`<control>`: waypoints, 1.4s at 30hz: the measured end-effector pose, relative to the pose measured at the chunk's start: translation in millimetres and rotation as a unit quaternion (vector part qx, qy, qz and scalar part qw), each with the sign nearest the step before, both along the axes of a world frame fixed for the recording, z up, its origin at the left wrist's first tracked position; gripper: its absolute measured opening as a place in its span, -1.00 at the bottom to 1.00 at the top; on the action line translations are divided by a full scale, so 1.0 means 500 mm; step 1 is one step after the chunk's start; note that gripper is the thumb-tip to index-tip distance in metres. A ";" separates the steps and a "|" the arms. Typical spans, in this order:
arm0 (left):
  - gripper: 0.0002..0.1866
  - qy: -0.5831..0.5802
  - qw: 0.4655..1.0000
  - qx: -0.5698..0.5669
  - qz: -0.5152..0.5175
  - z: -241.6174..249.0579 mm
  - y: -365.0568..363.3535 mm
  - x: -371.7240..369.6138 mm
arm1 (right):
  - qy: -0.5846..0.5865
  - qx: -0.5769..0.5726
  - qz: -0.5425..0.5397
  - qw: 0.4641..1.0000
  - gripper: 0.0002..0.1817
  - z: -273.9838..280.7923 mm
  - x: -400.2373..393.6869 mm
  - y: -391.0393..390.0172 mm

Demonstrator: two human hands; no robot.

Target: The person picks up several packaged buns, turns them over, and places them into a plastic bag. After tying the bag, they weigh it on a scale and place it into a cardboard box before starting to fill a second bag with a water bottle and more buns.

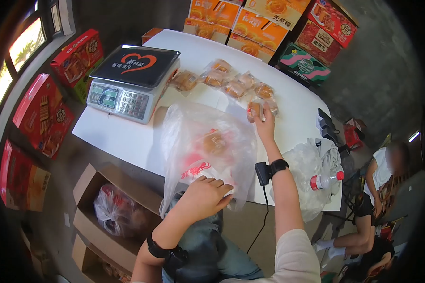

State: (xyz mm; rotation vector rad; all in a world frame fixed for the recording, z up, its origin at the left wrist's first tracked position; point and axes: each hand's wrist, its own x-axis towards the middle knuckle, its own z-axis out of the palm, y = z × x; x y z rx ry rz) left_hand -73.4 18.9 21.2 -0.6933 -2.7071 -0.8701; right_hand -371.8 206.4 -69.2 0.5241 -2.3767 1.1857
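On the white table a clear plastic bag [174, 137] lies spread with its mouth towards me. A wrapped bun [216, 143] and some red-and-white printed wrapping show through it. My left hand [204, 197] is closed on the near edge of the bag, its fingers curled over the plastic. Further out, my right hand [265, 125] grips a single wrapped bun [255, 109] at the near side of a group of several wrapped buns [234, 88]. Another wrapped bun [185, 80] lies beside the scale. Parts of the held bun are hidden by my fingers.
A digital scale [133, 85] stands at the table's left. A red-capped bottle [327, 181] lies on crumpled plastic bags [301, 160] at right. An open cardboard box [92, 207] with a filled bag sits below left. Gift boxes line the back. A person [378, 177] sits at right.
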 end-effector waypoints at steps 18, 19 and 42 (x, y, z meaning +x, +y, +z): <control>0.10 -0.075 0.940 0.323 0.079 0.028 0.086 0.027 | -0.198 -0.647 0.160 0.719 -0.41 0.178 0.545 -0.057; 0.10 -0.066 0.939 0.329 0.072 0.031 0.085 0.034 | -0.180 -0.638 0.188 0.725 -0.41 0.181 0.546 -0.052; 0.19 -0.004 0.956 0.276 0.097 -0.001 0.070 0.046 | -0.056 -0.493 0.164 0.852 -0.01 0.112 0.585 -0.033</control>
